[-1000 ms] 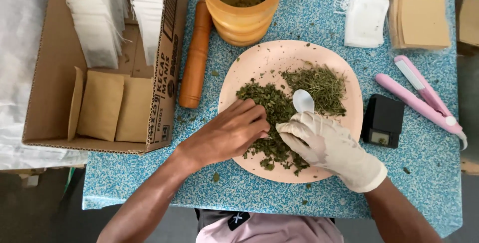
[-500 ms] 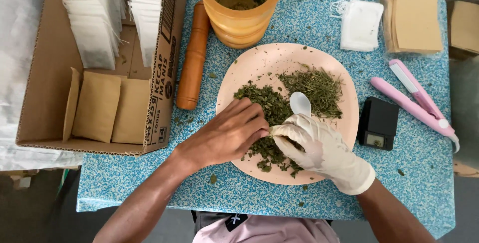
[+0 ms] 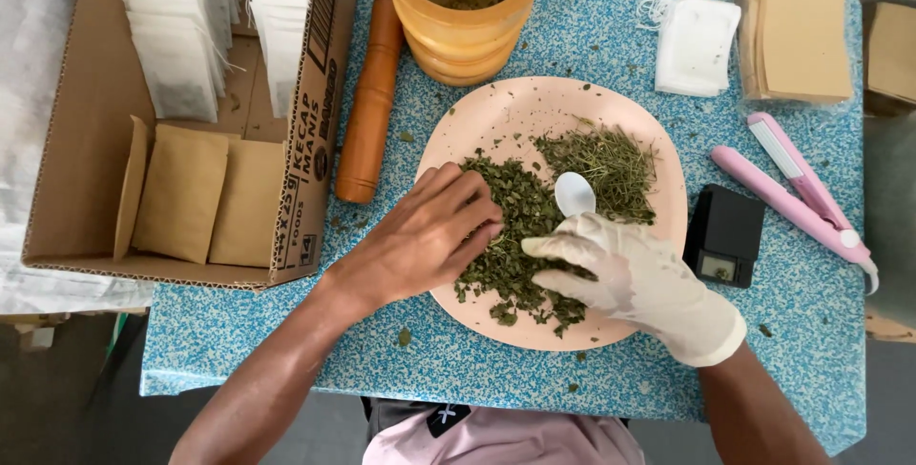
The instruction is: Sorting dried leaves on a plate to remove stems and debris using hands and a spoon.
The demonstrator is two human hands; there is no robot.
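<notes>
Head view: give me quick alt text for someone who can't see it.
Two hands work a pile of dried green leaves on a pink plate: the bare left hand pinches leaves, the gloved right hand holds a white spoon. Around the plate on the blue speckled table sit an orange jar, a wooden pestle and a small black scale.

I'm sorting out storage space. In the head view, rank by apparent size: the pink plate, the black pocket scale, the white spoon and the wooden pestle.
1. Pink plate, by far the largest.
2. Wooden pestle, long and narrow.
3. Black pocket scale.
4. White spoon, though only its bowl shows; the gloved right hand hides the handle.
</notes>
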